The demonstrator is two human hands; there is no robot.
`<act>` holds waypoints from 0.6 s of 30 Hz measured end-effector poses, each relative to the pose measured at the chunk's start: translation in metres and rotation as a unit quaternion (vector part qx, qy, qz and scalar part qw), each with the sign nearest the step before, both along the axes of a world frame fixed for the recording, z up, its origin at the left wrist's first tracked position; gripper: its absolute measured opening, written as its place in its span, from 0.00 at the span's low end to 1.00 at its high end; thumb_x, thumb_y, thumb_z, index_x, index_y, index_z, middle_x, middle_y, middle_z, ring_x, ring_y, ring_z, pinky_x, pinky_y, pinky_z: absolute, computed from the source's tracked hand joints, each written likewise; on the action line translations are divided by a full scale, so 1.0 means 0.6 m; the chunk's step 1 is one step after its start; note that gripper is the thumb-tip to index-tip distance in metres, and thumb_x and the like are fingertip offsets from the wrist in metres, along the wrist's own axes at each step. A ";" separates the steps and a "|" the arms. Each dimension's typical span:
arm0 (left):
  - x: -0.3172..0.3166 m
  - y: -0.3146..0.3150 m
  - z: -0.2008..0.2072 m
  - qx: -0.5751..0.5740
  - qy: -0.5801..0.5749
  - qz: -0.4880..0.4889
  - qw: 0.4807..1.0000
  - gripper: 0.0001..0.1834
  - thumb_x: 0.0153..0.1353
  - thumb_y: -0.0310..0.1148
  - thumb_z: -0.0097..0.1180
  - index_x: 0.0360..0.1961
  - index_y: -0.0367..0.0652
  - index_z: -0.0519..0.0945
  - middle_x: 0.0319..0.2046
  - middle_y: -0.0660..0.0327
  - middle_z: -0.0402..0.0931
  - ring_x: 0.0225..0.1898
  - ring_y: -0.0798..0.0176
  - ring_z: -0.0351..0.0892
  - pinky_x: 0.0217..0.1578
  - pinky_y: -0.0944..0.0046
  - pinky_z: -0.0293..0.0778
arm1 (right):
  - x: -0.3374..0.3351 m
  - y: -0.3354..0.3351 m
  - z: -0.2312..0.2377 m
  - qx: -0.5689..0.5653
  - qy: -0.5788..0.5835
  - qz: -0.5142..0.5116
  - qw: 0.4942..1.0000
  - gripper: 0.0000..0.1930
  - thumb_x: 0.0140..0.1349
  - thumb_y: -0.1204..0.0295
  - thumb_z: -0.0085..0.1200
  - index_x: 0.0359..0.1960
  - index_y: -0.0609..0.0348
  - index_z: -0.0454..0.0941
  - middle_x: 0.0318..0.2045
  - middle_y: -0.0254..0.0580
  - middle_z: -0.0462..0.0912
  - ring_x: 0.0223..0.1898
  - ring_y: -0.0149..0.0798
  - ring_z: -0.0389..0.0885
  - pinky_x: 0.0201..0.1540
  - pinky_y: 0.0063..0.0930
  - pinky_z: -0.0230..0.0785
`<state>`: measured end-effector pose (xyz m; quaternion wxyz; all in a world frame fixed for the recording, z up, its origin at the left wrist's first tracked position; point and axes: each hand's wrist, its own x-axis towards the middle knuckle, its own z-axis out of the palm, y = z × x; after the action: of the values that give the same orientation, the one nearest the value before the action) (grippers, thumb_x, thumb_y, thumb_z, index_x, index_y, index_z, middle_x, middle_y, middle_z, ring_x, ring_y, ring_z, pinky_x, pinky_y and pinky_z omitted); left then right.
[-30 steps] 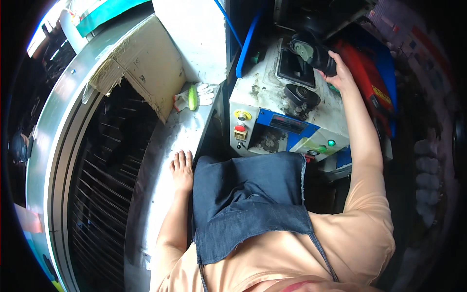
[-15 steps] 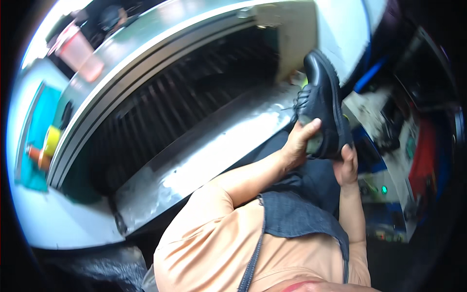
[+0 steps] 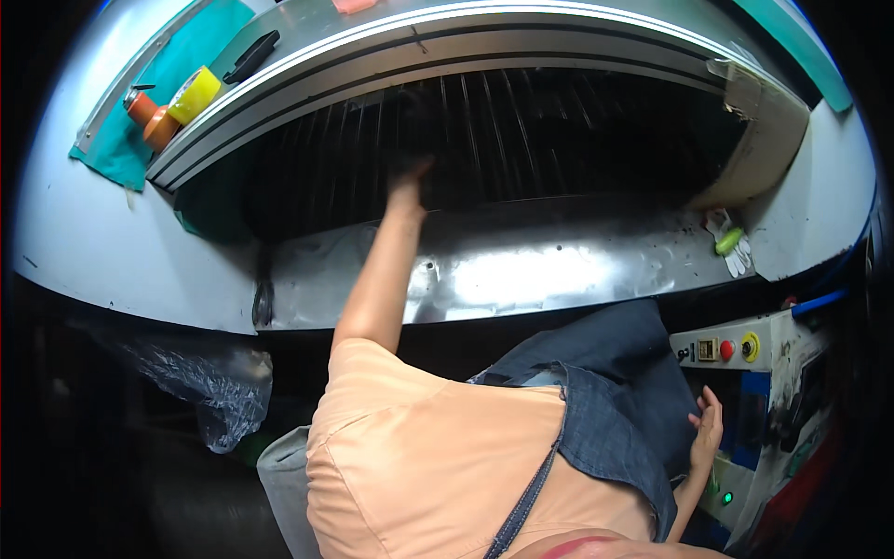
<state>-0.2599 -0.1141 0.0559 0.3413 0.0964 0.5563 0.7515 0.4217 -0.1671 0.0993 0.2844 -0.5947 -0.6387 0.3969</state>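
Note:
My left hand [image 3: 410,183] reaches into the dark opening of a machine, over a ribbed, roller-like bed [image 3: 503,140]. Its thumb shows, but a blurred dark shape covers the fingers: the black shoe [image 3: 421,116], hard to make out against the dark bed. The hand appears closed on it. My right hand [image 3: 708,429] is empty, its fingers loosely apart, low at the right beside my dark apron [image 3: 605,419]. It is nearest to a control box [image 3: 745,343] with a red button and a yellow-ringed switch.
A shiny metal ledge [image 3: 503,270] runs along the opening's front. White gloves [image 3: 736,256] with a green item lie at its right end. Yellow tape [image 3: 196,96] and an orange container [image 3: 142,107] stand upper left. A clear plastic bag [image 3: 228,401] hangs lower left.
The black shoe, held by both hands at the right, has gone left into the opening with my left hand. My right hand has let go and dropped. The view has turned left.

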 end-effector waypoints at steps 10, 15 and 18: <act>-0.425 -0.067 -0.153 -0.526 0.374 -0.005 0.764 0.39 0.62 0.53 0.54 0.65 0.35 0.67 0.60 0.45 0.72 0.64 0.45 0.69 0.65 0.55 0.65 | 0.005 0.008 -0.053 -0.007 -0.015 -0.071 0.997 0.21 0.75 0.59 0.44 0.57 0.62 0.75 0.54 0.38 0.74 0.48 0.33 0.76 0.47 0.25 0.72; -0.276 0.017 -0.116 -0.505 0.588 0.195 0.602 0.40 0.55 0.49 0.61 0.62 0.31 0.69 0.55 0.43 0.74 0.57 0.42 0.74 0.57 0.47 0.70 | 0.013 -0.028 -0.051 0.093 -0.065 -0.106 0.988 0.15 0.73 0.66 0.48 0.51 0.64 0.78 0.48 0.41 0.79 0.42 0.34 0.79 0.44 0.24 0.72; -0.255 0.003 -0.114 -0.300 0.807 0.232 0.453 0.29 0.55 0.40 0.62 0.55 0.35 0.74 0.48 0.46 0.76 0.50 0.44 0.75 0.53 0.47 0.71 | 0.035 0.002 -0.087 0.141 -0.083 -0.098 0.982 0.13 0.71 0.69 0.49 0.47 0.64 0.80 0.43 0.44 0.82 0.41 0.37 0.80 0.43 0.27 0.72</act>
<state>-0.4127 -0.1121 -0.0124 -0.4398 0.4182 0.7752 0.1751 0.4427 -0.1659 0.0471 0.3493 -0.6393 -0.6481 0.2219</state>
